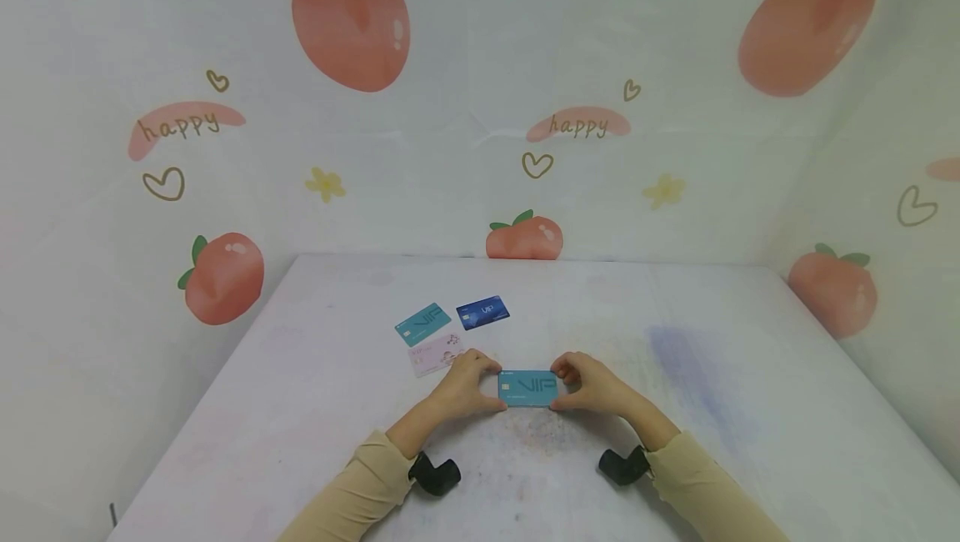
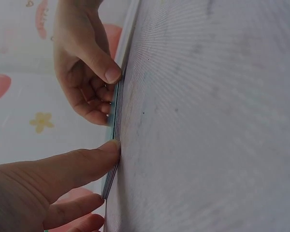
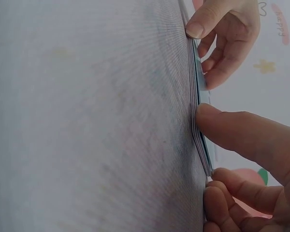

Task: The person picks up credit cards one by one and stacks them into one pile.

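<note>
A small stack of cards (image 1: 528,389) lies flat on the table, a teal VIP card on top; its layered edges (image 2: 117,108) show in the left wrist view. My left hand (image 1: 463,385) grips the stack's left end, thumb at the near corner and fingers at the far one. At the right end, my right hand (image 1: 592,385) holds it the same way, with its thumb (image 3: 217,121) against the edge in the right wrist view. Beyond my left hand lie another teal card (image 1: 423,324), a dark blue card (image 1: 483,313) and a pink card (image 1: 435,356), partly covered by that hand.
The white table (image 1: 300,409) has faint coloured stains. A white cloth (image 1: 450,175) printed with fruit, hearts and words hangs behind it and at the sides. Black bands with stubby mounts (image 1: 437,475) sit on both wrists.
</note>
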The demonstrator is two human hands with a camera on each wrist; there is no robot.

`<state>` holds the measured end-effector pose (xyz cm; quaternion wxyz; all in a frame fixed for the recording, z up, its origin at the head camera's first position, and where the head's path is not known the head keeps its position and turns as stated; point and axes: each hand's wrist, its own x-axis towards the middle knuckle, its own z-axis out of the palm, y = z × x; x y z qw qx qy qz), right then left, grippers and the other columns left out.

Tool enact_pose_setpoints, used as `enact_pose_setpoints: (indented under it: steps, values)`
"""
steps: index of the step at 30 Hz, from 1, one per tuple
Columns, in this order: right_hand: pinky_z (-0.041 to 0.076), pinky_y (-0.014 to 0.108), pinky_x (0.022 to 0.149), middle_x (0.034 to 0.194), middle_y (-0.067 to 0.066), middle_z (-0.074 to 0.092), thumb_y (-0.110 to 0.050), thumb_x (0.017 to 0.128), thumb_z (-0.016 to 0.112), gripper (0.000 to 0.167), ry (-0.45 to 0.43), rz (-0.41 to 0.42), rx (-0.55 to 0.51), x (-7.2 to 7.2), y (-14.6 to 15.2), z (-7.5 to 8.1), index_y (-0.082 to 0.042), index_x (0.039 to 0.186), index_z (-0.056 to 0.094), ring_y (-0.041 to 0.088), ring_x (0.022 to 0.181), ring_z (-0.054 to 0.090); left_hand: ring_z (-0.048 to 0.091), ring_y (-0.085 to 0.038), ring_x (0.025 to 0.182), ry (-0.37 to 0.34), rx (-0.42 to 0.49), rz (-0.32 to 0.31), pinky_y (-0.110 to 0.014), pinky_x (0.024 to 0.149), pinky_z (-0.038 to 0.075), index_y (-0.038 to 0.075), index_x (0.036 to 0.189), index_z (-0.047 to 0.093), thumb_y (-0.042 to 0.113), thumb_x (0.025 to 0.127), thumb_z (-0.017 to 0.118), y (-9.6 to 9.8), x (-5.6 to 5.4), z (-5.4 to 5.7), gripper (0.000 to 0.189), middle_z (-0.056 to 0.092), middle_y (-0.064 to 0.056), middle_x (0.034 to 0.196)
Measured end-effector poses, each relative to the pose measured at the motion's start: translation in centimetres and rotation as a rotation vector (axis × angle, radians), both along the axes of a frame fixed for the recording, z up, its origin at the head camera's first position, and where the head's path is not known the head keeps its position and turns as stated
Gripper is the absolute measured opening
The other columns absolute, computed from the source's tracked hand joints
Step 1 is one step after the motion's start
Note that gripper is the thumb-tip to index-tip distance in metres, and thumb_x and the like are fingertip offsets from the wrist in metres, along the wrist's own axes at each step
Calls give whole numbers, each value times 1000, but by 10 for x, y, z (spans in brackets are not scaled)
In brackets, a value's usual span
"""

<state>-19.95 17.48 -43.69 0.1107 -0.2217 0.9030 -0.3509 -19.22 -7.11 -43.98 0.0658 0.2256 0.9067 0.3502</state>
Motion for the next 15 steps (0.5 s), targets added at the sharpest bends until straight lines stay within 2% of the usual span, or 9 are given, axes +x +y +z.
enact_pose_setpoints:
  steps: [9,14,15]
  values:
    - [48,36,82,102,10,59,-20,71,80,48,-15,-12,11,1,-1,1,0,108,56,21,93,55,48,-27,107,-1,-11,2,-45,96,39,-3,114,60,19,71,79,1,0,0,52,53,-15,112]
    - [48,36,81,101,10,59,-20,72,79,47,-9,-6,12,1,-1,2,0,107,56,21,92,55,48,-29,106,5,21,-16,-45,96,40,-4,113,60,19,71,79,-1,-1,-3,51,53,-16,111]
    - [48,36,81,101,10,59,-20,72,79,47,-8,-5,11,1,-1,2,0,107,56,21,92,55,48,-26,106,42,31,-36,-41,95,40,-2,113,61,25,73,78,-3,-6,-12,51,53,-14,111]
